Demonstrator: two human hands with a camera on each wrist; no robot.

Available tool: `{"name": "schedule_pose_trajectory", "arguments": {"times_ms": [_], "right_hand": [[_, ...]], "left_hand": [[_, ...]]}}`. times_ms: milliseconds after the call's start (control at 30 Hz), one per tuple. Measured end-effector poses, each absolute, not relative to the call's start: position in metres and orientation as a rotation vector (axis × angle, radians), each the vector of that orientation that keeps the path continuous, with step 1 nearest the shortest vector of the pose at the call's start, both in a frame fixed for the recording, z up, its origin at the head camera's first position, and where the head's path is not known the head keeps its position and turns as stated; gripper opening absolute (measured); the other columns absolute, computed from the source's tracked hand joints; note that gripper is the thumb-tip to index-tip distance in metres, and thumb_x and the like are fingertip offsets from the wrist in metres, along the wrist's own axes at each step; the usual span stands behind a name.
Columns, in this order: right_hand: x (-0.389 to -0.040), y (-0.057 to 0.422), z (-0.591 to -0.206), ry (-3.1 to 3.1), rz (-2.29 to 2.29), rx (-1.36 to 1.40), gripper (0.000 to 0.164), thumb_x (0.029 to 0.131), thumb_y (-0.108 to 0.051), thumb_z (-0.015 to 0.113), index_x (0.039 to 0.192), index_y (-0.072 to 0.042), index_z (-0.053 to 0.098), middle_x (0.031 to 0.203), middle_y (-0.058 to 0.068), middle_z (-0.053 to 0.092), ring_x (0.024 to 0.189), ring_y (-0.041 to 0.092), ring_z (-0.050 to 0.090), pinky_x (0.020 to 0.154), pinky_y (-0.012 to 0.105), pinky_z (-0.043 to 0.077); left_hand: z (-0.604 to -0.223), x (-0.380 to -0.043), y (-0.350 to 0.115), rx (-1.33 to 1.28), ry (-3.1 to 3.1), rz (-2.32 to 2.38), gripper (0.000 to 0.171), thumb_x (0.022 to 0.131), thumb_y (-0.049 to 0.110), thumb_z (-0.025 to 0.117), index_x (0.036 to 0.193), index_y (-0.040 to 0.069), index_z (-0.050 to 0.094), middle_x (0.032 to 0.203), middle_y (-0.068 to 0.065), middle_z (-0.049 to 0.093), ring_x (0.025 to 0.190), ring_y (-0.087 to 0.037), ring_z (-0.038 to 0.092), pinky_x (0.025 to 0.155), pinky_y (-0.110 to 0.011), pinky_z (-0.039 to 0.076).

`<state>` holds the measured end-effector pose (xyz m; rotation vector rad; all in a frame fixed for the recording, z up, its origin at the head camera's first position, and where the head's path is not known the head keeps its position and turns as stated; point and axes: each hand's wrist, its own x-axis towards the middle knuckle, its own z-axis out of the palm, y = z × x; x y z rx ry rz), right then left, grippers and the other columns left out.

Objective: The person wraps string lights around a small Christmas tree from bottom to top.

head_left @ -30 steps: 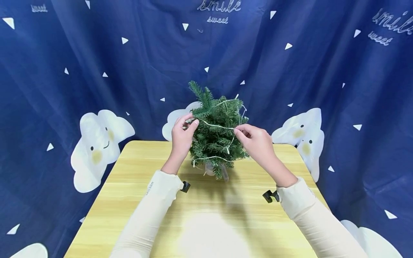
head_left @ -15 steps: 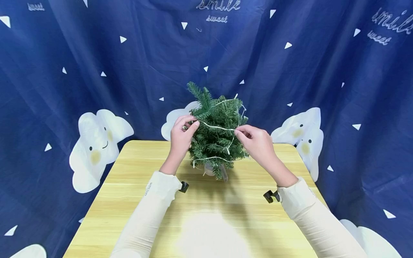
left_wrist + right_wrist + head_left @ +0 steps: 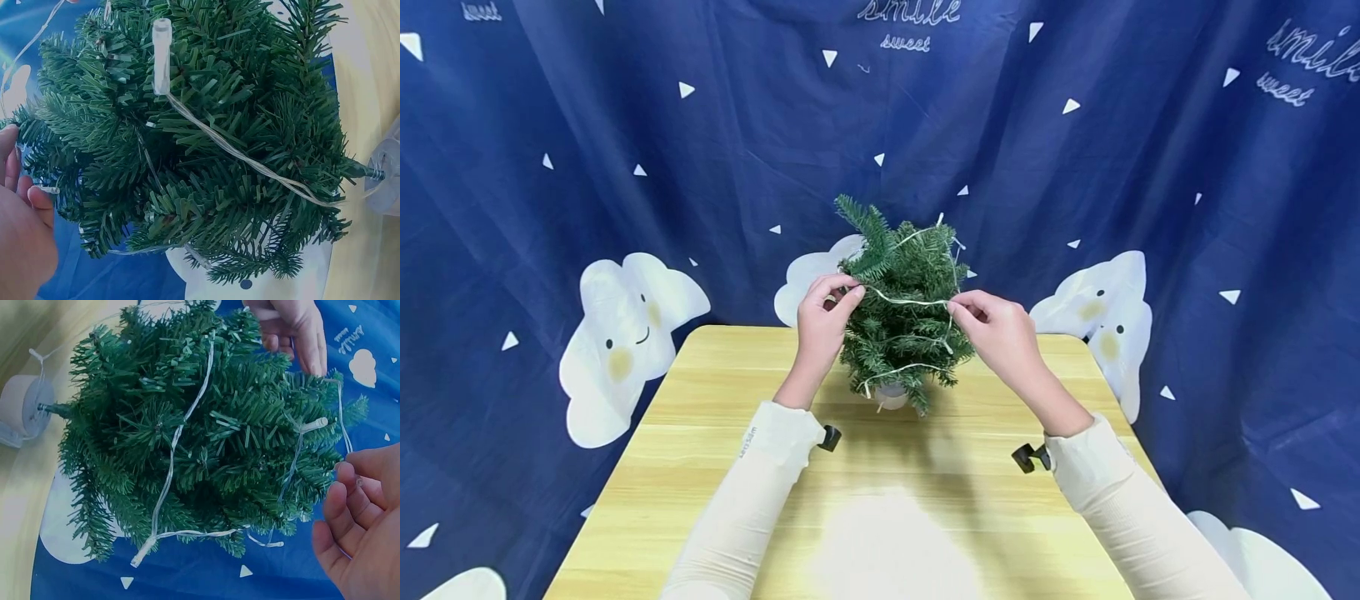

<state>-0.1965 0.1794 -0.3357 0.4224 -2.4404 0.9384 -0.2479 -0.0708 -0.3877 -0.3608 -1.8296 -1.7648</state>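
A small artificial Christmas tree [image 3: 898,325] stands on the table, with a white-wired string of lights [image 3: 910,301] looped round its branches. At the tree's upper left, my left hand [image 3: 822,325] pinches the wire between thumb and fingers. My right hand [image 3: 1006,333] pinches the same wire on the right, and the stretch between both hands sags slightly across the front. In the left wrist view a clear bulb [image 3: 162,56] sticks out from the needles. The right wrist view shows another bulb [image 3: 144,551] where the wire bends. Part of the string is hidden behind the branches.
Below the tree is its pale round base [image 3: 24,403]. The wood-grain table [image 3: 715,467] has a bright glare spot near its front. A blue curtain [image 3: 760,125] with clouds and triangles hangs close behind. Black clips [image 3: 1030,457] sit at both cuffs.
The tree has turned and shifted slightly, its top bulb moving left and the lower front wire moving right. Both hands keep their pinch on the wire and have barely moved.
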Motion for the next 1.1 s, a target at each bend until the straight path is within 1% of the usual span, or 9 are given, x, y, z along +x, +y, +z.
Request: {"name": "schedule_pose_trajectory", "arguments": {"times_ms": [200, 433, 600, 767, 933, 1100], "right_hand": [[-0.198, 0.183, -0.331, -2.426, 0.940, 0.411, 0.018, 0.097, -0.030, 0.068, 0.103, -0.016, 0.077, 0.073, -0.001, 0.067, 0.063, 0.015, 0.056, 0.066, 0.034, 0.044], [-0.203, 0.188, -0.325, -2.412, 0.849, 0.432, 0.018, 0.098, -0.030, 0.067, 0.103, -0.016, 0.077, 0.077, -0.001, 0.070, 0.065, 0.014, 0.058, 0.066, 0.035, 0.044], [-0.205, 0.192, -0.323, -2.421, 0.731, 0.470, 0.018, 0.099, -0.030, 0.067, 0.105, -0.017, 0.078, 0.081, -0.002, 0.073, 0.065, 0.015, 0.058, 0.067, 0.038, 0.045], [-0.204, 0.194, -0.323, -2.427, 0.667, 0.490, 0.018, 0.099, -0.030, 0.066, 0.105, -0.017, 0.077, 0.079, -0.002, 0.072, 0.064, 0.015, 0.059, 0.066, 0.041, 0.047], [-0.203, 0.194, -0.322, -2.409, 0.689, 0.488, 0.018, 0.098, -0.030, 0.067, 0.104, -0.017, 0.077, 0.078, -0.002, 0.072, 0.063, 0.015, 0.058, 0.066, 0.040, 0.046], [-0.202, 0.192, -0.322, -2.413, 0.723, 0.488, 0.018, 0.098, -0.030, 0.067, 0.104, -0.017, 0.077, 0.080, -0.003, 0.073, 0.064, 0.014, 0.059, 0.068, 0.039, 0.047]], "left_hand": [[-0.389, -0.246, -0.073, -0.397, -1.834, -1.736, 0.016, 0.091, 0.018, 0.077, 0.102, 0.006, 0.076, 0.103, -0.001, 0.066, 0.080, -0.011, 0.052, 0.070, -0.024, 0.042], [-0.392, -0.245, -0.077, -0.435, -1.877, -1.625, 0.014, 0.093, 0.014, 0.073, 0.105, 0.008, 0.077, 0.110, -0.006, 0.068, 0.079, -0.012, 0.051, 0.068, -0.020, 0.042], [-0.393, -0.245, -0.078, -0.462, -1.874, -1.572, 0.009, 0.093, 0.013, 0.074, 0.100, 0.009, 0.078, 0.107, -0.005, 0.069, 0.075, -0.013, 0.050, 0.066, -0.020, 0.041], [-0.393, -0.244, -0.077, -0.481, -1.886, -1.556, 0.008, 0.092, 0.012, 0.074, 0.098, 0.009, 0.078, 0.107, -0.005, 0.069, 0.074, -0.013, 0.049, 0.066, -0.020, 0.041], [-0.394, -0.244, -0.076, -0.497, -1.907, -1.512, 0.011, 0.091, 0.011, 0.075, 0.101, 0.008, 0.077, 0.109, -0.006, 0.068, 0.075, -0.011, 0.050, 0.067, -0.019, 0.042], [-0.394, -0.244, -0.076, -0.504, -1.880, -1.525, 0.011, 0.090, 0.010, 0.076, 0.100, 0.007, 0.078, 0.107, -0.008, 0.069, 0.076, -0.010, 0.050, 0.068, -0.018, 0.042]]}}
